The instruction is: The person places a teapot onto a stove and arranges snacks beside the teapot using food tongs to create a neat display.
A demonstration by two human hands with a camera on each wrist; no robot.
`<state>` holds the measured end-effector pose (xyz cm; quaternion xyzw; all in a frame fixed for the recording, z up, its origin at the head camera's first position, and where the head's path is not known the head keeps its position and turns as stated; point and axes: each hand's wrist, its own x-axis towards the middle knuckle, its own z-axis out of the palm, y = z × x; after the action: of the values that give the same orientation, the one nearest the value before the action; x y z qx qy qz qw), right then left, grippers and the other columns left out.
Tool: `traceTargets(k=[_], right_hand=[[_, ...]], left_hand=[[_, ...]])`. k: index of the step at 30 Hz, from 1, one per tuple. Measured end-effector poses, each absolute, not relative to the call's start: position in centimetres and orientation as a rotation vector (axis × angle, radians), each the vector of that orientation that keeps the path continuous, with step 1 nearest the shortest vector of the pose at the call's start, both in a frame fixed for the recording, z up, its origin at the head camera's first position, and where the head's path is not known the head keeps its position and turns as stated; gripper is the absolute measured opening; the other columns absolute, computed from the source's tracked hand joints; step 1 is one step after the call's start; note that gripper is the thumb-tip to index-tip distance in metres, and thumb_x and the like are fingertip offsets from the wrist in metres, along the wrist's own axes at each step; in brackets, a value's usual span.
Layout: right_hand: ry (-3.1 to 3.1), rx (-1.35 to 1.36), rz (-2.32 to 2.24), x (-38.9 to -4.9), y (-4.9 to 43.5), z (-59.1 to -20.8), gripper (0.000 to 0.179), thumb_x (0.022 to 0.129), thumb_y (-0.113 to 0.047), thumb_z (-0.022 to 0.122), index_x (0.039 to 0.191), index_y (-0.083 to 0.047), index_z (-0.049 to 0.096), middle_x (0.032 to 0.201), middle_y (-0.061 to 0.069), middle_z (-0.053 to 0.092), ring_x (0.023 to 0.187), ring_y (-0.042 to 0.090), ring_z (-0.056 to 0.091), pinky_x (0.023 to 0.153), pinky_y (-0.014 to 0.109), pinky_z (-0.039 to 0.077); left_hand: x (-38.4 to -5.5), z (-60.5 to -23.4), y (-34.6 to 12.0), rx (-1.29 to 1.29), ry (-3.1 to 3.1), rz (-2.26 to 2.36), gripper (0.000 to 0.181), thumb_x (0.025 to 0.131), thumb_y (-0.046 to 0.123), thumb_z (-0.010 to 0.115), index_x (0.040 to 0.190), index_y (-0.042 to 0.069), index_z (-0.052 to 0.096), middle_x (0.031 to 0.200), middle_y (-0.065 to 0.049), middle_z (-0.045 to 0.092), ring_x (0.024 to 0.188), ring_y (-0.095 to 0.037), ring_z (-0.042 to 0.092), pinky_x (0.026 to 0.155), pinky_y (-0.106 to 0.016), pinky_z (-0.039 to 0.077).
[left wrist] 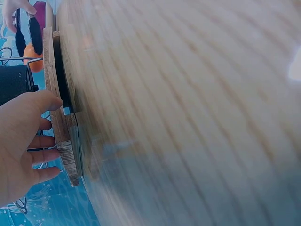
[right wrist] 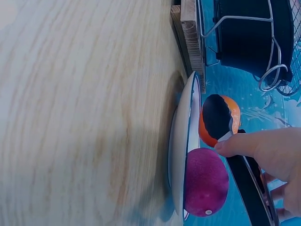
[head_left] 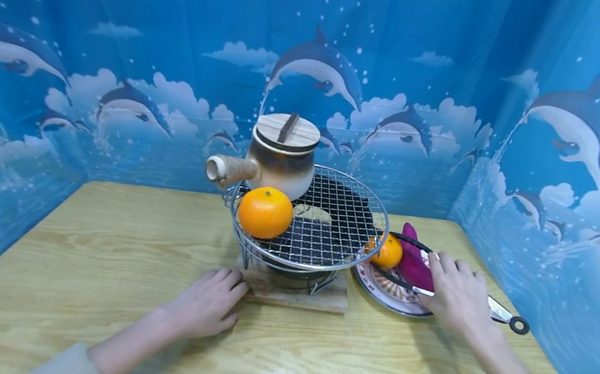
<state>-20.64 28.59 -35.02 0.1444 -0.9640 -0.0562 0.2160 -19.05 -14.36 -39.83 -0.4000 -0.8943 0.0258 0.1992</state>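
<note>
My right hand [head_left: 459, 296] grips a pair of tongs [head_left: 500, 310] with black tips and a ring at the handle end. The tips stand on either side of an orange [head_left: 390, 253] on a patterned plate [head_left: 397, 304]. Beside that fruit lies a purple sweet potato [head_left: 415, 269], rounded at its end in the right wrist view [right wrist: 205, 181]. My left hand [head_left: 211, 302] lies at the left front corner of a wooden board [head_left: 302, 301], fingers relaxed against its edge. Part of the orange is hidden behind the tongs [right wrist: 249, 188].
On the board stands a black stove [right wrist: 247, 33] topped by a round wire grill [head_left: 338, 242]. The grill carries a second orange [head_left: 265, 213] and a side-handled clay pot [head_left: 282, 166] with a wooden lid [head_left: 274, 127]. Dolphin-print curtains [head_left: 179, 70] surround the table [head_left: 158, 225].
</note>
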Motion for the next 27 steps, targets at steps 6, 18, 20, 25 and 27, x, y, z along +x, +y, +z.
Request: traceTargets(k=[6,18,20,25,27], right_hand=[[-2.624,0.402,-0.131,-20.7,28.7,-34.9,0.075,0.062,-0.035,0.079,0.119,0.005,0.051,0.109,0.023,0.054,0.092,0.043,0.051,0.066,0.057,0.040],[-2.627,0.356,-0.116,-20.5,29.5,-34.3,0.075,0.060,-0.035,0.080,0.117,0.004,0.050,0.108,0.023,0.052,0.090,0.045,0.049,0.063,0.058,0.039],[-2.633,0.349,-0.111,-20.5,29.6,-34.2,0.075,0.061,-0.035,0.080,0.117,0.004,0.050,0.109,0.023,0.051,0.090,0.045,0.048,0.062,0.058,0.038],[-2.655,0.333,-0.110,-20.4,29.8,-33.8,0.074,0.062,-0.035,0.079,0.117,0.004,0.049,0.109,0.023,0.051,0.091,0.046,0.048,0.062,0.059,0.039],[-2.666,0.324,-0.109,-20.4,29.9,-33.6,0.075,0.062,-0.035,0.079,0.118,0.004,0.049,0.111,0.023,0.051,0.092,0.046,0.048,0.063,0.060,0.039]], left_hand=[[-19.0,-39.7,-14.3,-1.124,-2.509,0.077,0.039,0.073,0.029,0.069,0.100,0.004,0.056,0.095,-0.011,0.052,0.083,-0.024,0.050,0.071,-0.038,0.045],[-19.0,-39.7,-14.4,-1.127,-2.521,0.060,0.039,0.074,0.028,0.068,0.101,0.003,0.056,0.096,-0.011,0.052,0.085,-0.025,0.050,0.074,-0.039,0.045],[-19.0,-39.7,-14.4,-1.127,-2.526,0.059,0.039,0.075,0.028,0.068,0.102,0.003,0.056,0.096,-0.010,0.052,0.085,-0.025,0.050,0.074,-0.039,0.045],[-19.0,-39.7,-14.4,-1.126,-2.528,0.057,0.039,0.074,0.028,0.068,0.101,0.004,0.056,0.096,-0.010,0.051,0.085,-0.024,0.049,0.074,-0.039,0.045],[-19.0,-39.7,-14.4,-1.124,-2.525,0.057,0.038,0.074,0.028,0.068,0.101,0.004,0.056,0.096,-0.010,0.051,0.085,-0.024,0.050,0.074,-0.039,0.045]])
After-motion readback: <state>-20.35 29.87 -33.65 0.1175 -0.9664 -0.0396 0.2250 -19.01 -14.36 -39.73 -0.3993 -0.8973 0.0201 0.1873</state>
